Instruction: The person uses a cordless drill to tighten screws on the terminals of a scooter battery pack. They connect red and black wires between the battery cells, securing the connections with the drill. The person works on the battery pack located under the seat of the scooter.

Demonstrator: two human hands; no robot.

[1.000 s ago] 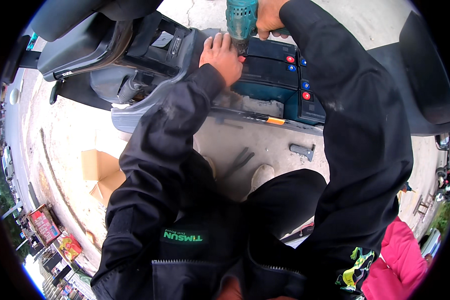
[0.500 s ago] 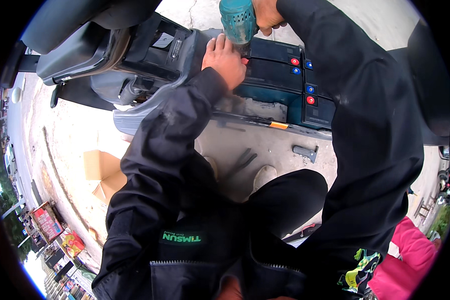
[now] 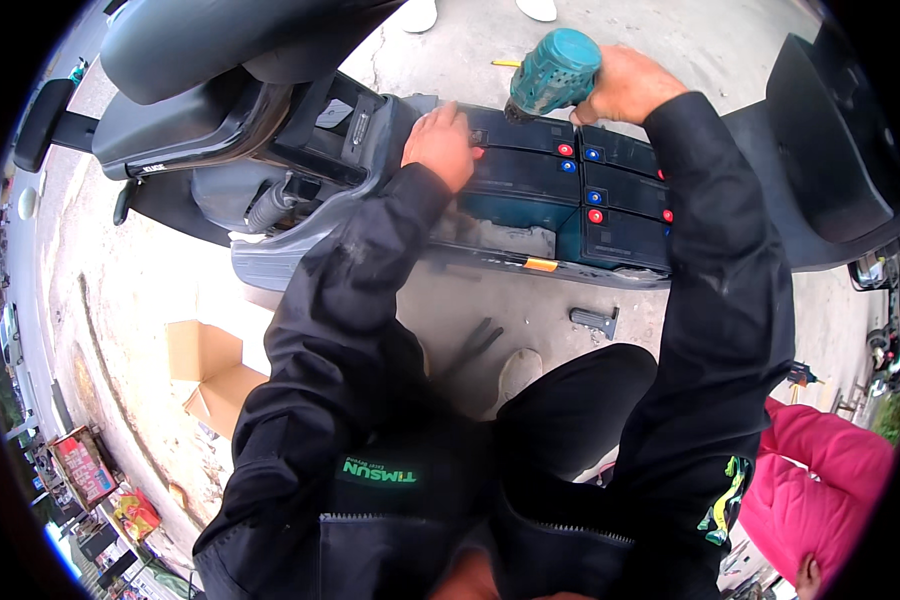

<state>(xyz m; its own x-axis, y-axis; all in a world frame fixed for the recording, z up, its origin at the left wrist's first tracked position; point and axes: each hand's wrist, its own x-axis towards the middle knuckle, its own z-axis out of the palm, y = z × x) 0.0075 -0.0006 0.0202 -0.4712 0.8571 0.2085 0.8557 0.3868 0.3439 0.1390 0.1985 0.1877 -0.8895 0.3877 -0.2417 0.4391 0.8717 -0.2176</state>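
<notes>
My right hand [image 3: 632, 85] grips a teal cordless drill [image 3: 558, 75] above the far row of black batteries [image 3: 530, 172] in the scooter's floor. The drill's dark nose points down toward the far battery, clear of my left hand. My left hand [image 3: 442, 148] rests at the left end of the batteries, its fingers closed together over the edge. A bit of red shows by its thumb; what its fingers hold is hidden. Red and blue terminals [image 3: 567, 150] stand on the battery tops. In front of the near-left batteries lies an open gap [image 3: 510, 238] in the compartment.
The scooter's seat [image 3: 185, 120] is at the left and its dark front panel [image 3: 830, 140] at the right. On the ground lie a grey pedal-like part [image 3: 595, 321] and an open cardboard box [image 3: 210, 370]. A person in pink [image 3: 820, 470] is at the lower right; white shoes [image 3: 537, 9] show beyond the scooter.
The drill has moved right, away from my left hand, and tilted, with my right hand still round it. My left hand stays at the battery end. The view has shifted slightly.
</notes>
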